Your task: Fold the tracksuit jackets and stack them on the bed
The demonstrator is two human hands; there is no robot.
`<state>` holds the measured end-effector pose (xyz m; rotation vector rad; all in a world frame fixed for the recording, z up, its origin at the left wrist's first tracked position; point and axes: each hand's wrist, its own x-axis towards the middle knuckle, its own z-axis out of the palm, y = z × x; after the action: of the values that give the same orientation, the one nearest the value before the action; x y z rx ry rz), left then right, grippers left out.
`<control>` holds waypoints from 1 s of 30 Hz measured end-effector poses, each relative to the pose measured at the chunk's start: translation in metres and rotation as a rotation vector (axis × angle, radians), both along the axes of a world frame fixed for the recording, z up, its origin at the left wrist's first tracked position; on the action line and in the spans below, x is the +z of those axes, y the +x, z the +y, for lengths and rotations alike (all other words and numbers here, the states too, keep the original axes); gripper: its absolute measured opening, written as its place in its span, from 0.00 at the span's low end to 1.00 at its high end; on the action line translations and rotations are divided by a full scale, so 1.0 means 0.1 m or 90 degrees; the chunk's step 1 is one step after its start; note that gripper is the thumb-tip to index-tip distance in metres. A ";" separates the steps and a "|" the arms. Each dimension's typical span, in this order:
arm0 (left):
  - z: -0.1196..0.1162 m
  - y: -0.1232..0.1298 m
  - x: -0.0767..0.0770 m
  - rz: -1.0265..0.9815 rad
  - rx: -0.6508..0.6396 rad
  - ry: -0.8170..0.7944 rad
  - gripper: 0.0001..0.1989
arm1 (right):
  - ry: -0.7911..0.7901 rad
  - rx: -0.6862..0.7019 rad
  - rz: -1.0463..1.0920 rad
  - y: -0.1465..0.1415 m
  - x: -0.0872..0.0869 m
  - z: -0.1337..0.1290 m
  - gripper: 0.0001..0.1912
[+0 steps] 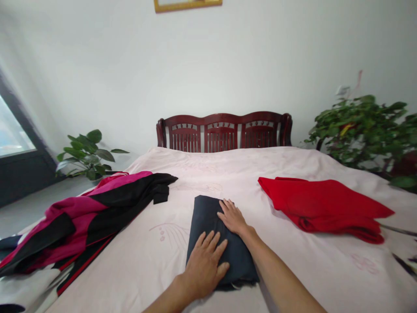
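We find a folded dark navy cloth garment (236,256) lying near the middle of a bed, on a pale pink embroidered bedspread (293,278). The left hand (203,269) rests flat on the garment's near part with its fingers spread. The right hand (233,216) lies flat on the far part, close to the upper edge. Both hands are open and bear down from above; neither grips the cloth.

We note uneven, loose edges at the garment's near end. In our judgement, uneven pressure or a sideways drag could slide the layers apart on the smooth bedspread, and the soft bedding could let the fold shift. A loosely heaped magenta-and-black garment with red trim (97,208) lies to the left, and a crumpled bright red cloth garment (322,204) lies to the right. Both are near, though not touching the navy garment, so a wide arm sweep could disturb them or catch their edges. The heaped garment also appears prone to slipping from the bed's left side.
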<state>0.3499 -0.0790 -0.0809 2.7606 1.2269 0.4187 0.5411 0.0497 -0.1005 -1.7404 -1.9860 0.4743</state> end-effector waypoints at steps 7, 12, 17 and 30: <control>0.06 -0.48 -0.21 -0.267 0.169 -0.094 0.25 | -0.055 -0.176 0.258 0.20 -0.01 -0.19 0.40; 0.15 -0.64 -0.39 -0.589 0.333 -0.247 0.29 | -0.154 -0.157 0.460 0.26 0.09 -0.36 0.28; 0.26 -0.67 -0.43 -0.650 0.328 -0.271 0.30 | -0.308 -0.079 0.597 0.23 0.30 -0.45 0.19; 0.33 -0.79 -0.53 -0.731 0.355 -0.264 0.33 | -0.113 -0.101 0.863 0.28 0.68 -0.75 0.21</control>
<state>0.2708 -0.0456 -0.1334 1.3296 1.4000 1.3308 0.5691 -0.0251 -0.0326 -1.0518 -0.8251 1.3291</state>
